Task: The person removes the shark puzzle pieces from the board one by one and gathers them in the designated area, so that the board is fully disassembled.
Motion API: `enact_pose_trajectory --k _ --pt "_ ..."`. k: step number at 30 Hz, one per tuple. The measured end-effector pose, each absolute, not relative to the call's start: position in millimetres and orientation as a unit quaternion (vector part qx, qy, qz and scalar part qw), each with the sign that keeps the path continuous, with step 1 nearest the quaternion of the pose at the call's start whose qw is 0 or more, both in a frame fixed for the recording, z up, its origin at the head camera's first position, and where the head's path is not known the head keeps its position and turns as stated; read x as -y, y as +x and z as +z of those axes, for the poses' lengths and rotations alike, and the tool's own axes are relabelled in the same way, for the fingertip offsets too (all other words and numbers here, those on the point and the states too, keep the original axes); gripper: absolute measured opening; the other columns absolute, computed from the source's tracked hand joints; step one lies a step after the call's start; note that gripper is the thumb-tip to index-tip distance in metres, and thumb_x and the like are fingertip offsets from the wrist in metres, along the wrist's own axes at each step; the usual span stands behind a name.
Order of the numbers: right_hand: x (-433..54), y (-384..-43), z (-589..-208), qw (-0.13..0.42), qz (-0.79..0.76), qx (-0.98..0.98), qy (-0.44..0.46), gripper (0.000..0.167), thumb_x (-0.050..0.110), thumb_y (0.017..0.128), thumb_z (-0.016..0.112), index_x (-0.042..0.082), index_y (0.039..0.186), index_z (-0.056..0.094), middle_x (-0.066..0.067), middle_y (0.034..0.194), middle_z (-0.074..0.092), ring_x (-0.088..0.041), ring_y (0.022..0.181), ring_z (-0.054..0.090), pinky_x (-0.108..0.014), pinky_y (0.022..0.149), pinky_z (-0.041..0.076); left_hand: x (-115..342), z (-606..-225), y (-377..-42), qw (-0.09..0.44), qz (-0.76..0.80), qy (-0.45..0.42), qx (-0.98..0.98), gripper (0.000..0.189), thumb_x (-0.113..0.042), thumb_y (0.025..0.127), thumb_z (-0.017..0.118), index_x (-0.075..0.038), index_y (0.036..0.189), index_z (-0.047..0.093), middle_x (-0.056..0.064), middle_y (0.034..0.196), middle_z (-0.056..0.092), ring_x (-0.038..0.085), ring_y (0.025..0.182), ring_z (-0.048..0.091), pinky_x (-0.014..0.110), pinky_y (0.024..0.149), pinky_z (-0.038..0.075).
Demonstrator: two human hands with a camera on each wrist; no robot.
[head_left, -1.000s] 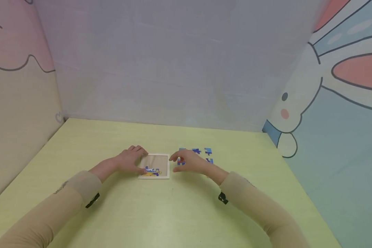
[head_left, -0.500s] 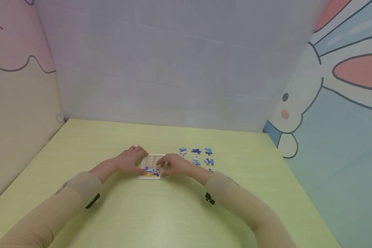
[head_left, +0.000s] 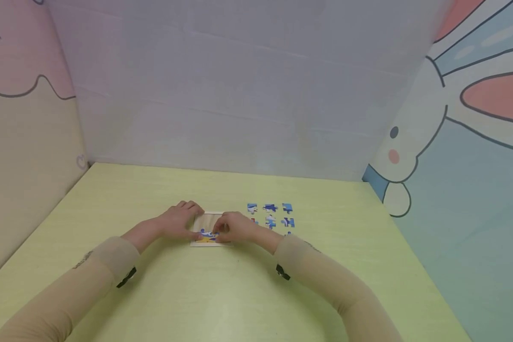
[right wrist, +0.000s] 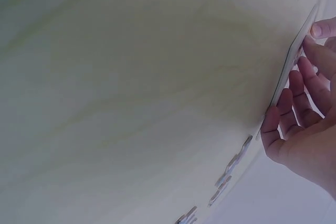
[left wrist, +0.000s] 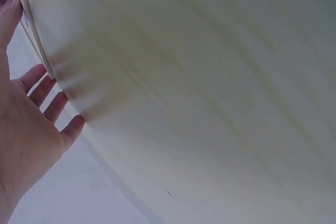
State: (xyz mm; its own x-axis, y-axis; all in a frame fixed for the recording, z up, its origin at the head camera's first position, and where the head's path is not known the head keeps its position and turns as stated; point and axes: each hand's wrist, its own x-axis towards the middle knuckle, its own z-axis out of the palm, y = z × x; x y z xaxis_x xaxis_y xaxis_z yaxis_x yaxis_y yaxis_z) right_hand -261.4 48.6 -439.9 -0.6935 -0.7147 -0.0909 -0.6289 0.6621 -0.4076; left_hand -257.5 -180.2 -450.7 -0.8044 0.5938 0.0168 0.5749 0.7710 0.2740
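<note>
A small square puzzle tray with a pale rim and wood-grain bottom lies on the table. Interlocked blue, white and yellow puzzle pieces line its near side. My left hand spans the tray's left side, fingers at the far corner and thumb over the near one. In the left wrist view those fingers look nearly straight along the tray's edge. With bent thumb and index finger, my right hand pinches a puzzle piece at the row's right end, mostly hidden by the hand. It also covers the tray's right rim.
Several loose puzzle pieces lie in rows on the table to the right of the tray, some partly hidden by my right hand and forearm. The pale yellow table ends at a grey back wall and printed side walls.
My right hand has moved left from beside the tray to over the pieces inside it, and its thumb and index finger have drawn closer together. The left hand has stayed in place.
</note>
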Motion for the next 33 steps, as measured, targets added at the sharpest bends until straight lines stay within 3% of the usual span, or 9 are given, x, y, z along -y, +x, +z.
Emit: enact_pose_trajectory --k 13,33 --pt "-44 -260 -438 0.152 -0.207 -0.903 -0.344 0.023 0.023 0.077 0.079 0.015 0.090 0.061 0.008 0.082 0.058 -0.005 0.074 0.051 -0.015 0.068 0.042 180 -447 -255 0.046 0.145 0.304 -0.940 0.069 -0.052 0.080 0.068 -0.006 0.128 0.049 0.010 0.130 0.046 0.031 0.114 0.043 0.054 0.091 0.040" --pt "-51 -251 -428 0.126 -0.220 -0.894 -0.369 0.019 0.014 0.081 0.074 0.015 0.090 0.058 0.004 0.083 0.066 -0.005 0.070 0.053 -0.015 0.064 0.042 181 -453 -260 0.041 0.139 0.309 -0.940 0.071 -0.055 0.080 0.067 -0.007 0.129 0.049 0.010 0.130 0.046 0.031 0.117 0.042 0.052 0.092 0.041"
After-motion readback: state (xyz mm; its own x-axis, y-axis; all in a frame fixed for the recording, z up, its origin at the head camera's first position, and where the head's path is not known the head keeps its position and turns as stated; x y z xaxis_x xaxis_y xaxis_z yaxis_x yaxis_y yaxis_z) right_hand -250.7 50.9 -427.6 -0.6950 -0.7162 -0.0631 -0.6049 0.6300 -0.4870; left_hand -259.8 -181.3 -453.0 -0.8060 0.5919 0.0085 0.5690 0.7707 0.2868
